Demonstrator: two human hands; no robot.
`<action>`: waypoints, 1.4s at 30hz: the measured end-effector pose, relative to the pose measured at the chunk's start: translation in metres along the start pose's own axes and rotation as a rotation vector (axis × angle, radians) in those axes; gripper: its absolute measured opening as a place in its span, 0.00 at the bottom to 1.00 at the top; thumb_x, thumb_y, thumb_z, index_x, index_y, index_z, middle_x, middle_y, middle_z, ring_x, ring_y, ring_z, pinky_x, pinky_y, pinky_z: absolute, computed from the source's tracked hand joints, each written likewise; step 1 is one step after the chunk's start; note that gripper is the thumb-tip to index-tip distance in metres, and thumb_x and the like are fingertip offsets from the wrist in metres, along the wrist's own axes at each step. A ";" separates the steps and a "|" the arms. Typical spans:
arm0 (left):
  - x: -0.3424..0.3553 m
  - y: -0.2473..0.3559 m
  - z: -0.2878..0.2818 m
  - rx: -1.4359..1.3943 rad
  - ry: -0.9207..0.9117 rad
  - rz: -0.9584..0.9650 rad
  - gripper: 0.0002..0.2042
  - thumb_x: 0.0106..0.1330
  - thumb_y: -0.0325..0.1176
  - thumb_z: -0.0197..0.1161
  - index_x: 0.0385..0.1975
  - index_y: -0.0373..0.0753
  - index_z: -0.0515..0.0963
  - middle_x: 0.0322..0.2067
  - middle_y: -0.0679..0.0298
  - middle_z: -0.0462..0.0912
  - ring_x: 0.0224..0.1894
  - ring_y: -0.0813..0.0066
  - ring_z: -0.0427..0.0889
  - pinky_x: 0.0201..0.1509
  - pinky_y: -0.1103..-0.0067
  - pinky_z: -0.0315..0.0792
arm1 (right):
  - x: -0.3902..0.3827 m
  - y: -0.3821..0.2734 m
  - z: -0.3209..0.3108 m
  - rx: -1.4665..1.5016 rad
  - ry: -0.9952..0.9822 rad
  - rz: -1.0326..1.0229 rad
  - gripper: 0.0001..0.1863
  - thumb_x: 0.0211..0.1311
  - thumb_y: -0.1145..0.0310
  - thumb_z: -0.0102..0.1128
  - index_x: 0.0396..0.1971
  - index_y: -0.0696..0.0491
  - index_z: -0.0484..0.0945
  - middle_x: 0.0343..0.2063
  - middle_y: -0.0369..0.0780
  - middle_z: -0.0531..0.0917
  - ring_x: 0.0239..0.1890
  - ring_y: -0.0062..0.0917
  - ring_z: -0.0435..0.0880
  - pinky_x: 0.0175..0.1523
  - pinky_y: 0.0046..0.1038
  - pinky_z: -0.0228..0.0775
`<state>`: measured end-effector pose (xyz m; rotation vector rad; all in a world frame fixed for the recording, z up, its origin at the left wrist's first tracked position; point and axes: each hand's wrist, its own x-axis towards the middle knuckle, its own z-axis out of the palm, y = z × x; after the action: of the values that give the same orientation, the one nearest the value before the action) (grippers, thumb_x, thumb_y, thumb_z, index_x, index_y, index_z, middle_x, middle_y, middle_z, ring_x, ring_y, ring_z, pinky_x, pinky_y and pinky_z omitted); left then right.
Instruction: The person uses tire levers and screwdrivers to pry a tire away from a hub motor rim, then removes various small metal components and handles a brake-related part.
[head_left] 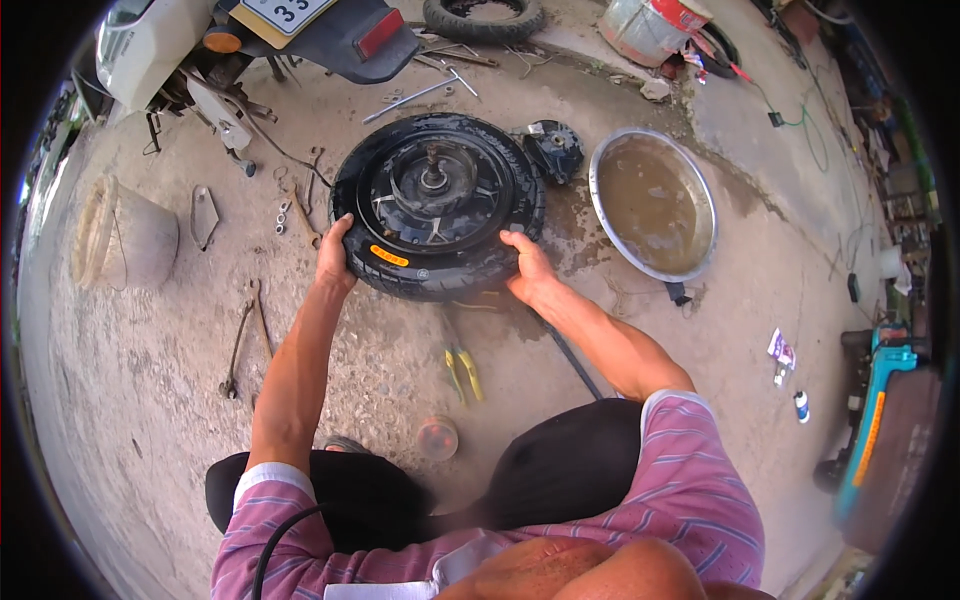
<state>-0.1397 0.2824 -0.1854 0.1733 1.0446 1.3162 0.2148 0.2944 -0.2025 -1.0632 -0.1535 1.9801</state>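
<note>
Between my hands is a black motor wheel with its tyre (437,272), broad face up, an axle standing in its middle and an orange label on the sidewall. My left hand (336,250) grips the tyre's near left edge, thumb on top. On the near right edge my right hand (526,264) holds it the same way. The fingers of both hands are partly hidden behind the tyre. A dark round part (553,152) lies just beyond the wheel's right side. Yellow-handled pliers (464,374) lie on the ground nearer to me.
At right stands a metal basin (712,232) of muddy water. A dirty bucket (150,232) lies at left, with wrenches (304,216) between it and the wheel. A motorbike (215,60) stands far left, a loose tyre (484,28) behind. A teal machine (880,400) sits far right.
</note>
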 end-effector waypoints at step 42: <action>-0.018 -0.031 -0.061 0.085 0.017 0.005 0.24 0.73 0.49 0.64 0.54 0.32 0.77 0.44 0.56 0.87 0.41 0.67 0.89 0.51 0.69 0.85 | -0.048 0.025 -0.015 -0.570 0.003 0.045 0.30 0.63 0.59 0.74 0.60 0.55 0.74 0.54 0.39 0.84 0.57 0.30 0.82 0.59 0.39 0.74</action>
<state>-0.1596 0.2312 -0.2302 0.2292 1.1158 1.2809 0.2229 0.2397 -0.1938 -1.4302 -0.7313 2.0244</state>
